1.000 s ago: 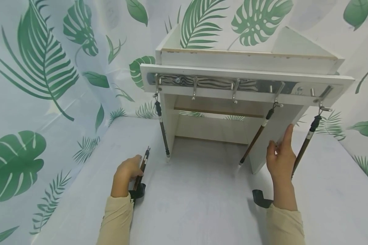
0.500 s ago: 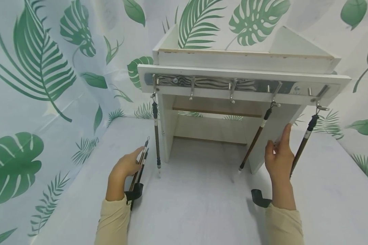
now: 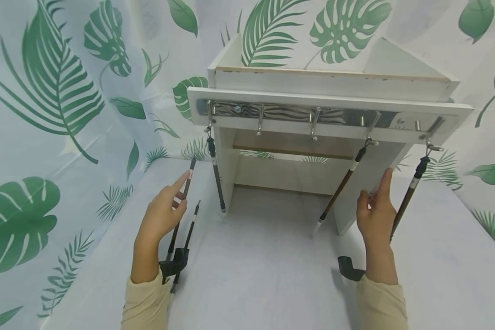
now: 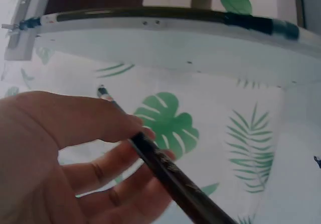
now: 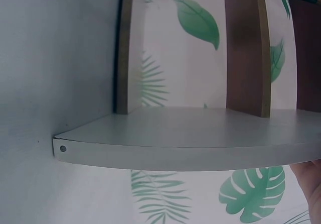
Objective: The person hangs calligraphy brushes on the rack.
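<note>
My left hand point(image 3: 158, 215) pinches a dark-handled calligraphy brush point(image 3: 187, 183) between thumb and fingers, its loop end pointing up and away. In the left wrist view the handle of this brush point(image 4: 175, 176) slants across the fingertips. A second brush point(image 3: 191, 224) lies on the white surface just right of the left forearm. My right hand point(image 3: 377, 220) holds the front edge of the white rack's side panel point(image 3: 367, 169), thumb on the inner side. From the metal hook rail point(image 3: 330, 115) hang three brushes: one at the left end point(image 3: 217, 178) and two toward the right.
The white rack point(image 3: 280, 172) stands ahead, with brown-edged crossboards between its sides. Two middle hooks carry nothing. Black wrist-camera mounts point(image 3: 350, 269) sit by both wrists. Leaf-printed cloth point(image 3: 41, 91) covers the walls behind and to the left.
My left hand has raised one brush away from the other and moved it forward toward the rack's left side. The left hanging brush has swung slightly. My right hand stays on the panel.
</note>
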A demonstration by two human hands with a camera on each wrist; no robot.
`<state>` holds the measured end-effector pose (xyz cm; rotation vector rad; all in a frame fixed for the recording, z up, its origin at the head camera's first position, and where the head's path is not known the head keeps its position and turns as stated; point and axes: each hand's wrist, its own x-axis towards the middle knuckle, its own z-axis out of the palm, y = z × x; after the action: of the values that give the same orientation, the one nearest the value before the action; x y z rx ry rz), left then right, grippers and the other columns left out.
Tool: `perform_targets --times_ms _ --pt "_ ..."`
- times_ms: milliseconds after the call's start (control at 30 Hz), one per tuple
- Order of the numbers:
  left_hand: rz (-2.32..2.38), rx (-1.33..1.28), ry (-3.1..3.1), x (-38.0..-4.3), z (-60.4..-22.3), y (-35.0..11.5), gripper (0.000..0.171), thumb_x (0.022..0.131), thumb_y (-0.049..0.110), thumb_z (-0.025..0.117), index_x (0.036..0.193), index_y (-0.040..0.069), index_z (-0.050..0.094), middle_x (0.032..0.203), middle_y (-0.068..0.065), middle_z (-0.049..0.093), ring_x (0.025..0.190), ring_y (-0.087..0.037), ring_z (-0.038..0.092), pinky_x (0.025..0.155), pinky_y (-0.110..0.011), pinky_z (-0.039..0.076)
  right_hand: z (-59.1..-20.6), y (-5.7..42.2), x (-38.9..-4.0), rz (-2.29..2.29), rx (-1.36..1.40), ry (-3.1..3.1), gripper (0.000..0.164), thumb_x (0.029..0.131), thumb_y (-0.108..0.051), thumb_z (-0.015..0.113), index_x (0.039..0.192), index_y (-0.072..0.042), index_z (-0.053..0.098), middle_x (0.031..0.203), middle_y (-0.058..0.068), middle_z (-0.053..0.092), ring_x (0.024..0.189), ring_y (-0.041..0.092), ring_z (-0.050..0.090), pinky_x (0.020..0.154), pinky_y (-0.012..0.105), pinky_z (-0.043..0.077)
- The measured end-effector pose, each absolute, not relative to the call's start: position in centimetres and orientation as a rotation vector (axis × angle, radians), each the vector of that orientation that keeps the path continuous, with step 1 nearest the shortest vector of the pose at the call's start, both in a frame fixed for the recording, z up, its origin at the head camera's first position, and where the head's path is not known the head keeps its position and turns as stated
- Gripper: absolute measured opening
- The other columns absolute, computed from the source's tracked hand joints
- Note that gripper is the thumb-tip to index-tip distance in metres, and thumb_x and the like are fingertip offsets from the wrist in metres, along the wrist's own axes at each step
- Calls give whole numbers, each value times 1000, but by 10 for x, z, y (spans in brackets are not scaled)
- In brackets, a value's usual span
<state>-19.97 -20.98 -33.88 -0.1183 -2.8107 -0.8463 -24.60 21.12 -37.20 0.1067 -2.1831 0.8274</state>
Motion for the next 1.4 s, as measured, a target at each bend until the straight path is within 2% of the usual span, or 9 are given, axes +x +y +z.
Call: perform_targets --times_ms 200,367,467,633,700,867,1133,1400 --pt "-885 -152 -2544 -191 -329 -201 62 88 7 53 143 25 31 96 -13 57 82 -27 61 67 -42 54 -371 213 -245 832 97 -2188 67 94 -6 42 147 -27 7 139 24 38 99 55 52 73 63 46" --pt "-956 -258 -2354 -186 -322 -192 62 87 2 55 141 23 35 92 -14 56 79 -25 62 67 -40 56 -371 215 -245 828 118 -2173 66 94 -6 42 147 -28 8 139 23 39 100 55 51 73 63 46" --pt "-991 -324 -2253 -182 -318 -184 61 85 -2 57 140 18 39 91 -14 57 81 -21 60 67 -33 56 -372 218 -246 824 131 -2170 66 95 -7 41 147 -29 7 140 23 38 101 55 51 74 63 46" --pt "-1027 -447 -2108 -176 -312 -172 61 80 -9 59 137 10 43 89 -14 57 84 -19 58 70 -11 51 -371 221 -245 819 132 -2172 66 95 -7 41 147 -27 6 140 24 37 101 55 51 75 63 46" --pt "-1053 -505 -2057 -173 -309 -167 61 79 -11 59 135 7 43 89 -14 57 83 -20 57 71 -8 49 -370 222 -245 821 129 -2173 66 94 -7 41 147 -26 6 140 24 37 102 55 51 76 63 46" --pt "-1082 -621 -2008 -171 -306 -155 63 77 -13 61 135 4 44 89 -13 57 82 -19 57 70 -12 51 -369 222 -243 828 117 -2170 66 94 -6 41 147 -27 7 137 26 39 102 55 51 75 62 46" --pt "-1082 -700 -1992 -173 -305 -150 65 75 -14 62 135 4 43 89 -14 56 76 -20 60 67 -17 53 -370 215 -245 842 102 -2151 65 93 -4 42 147 -21 11 132 30 43 99 55 53 73 62 47" --pt "-1189 -764 -2022 -179 -303 -144 66 77 -11 63 136 7 42 91 -13 57 79 -17 59 67 -15 53 -375 213 -247 845 103 -2161 66 93 -3 43 147 -22 10 133 29 42 99 54 53 74 61 47"
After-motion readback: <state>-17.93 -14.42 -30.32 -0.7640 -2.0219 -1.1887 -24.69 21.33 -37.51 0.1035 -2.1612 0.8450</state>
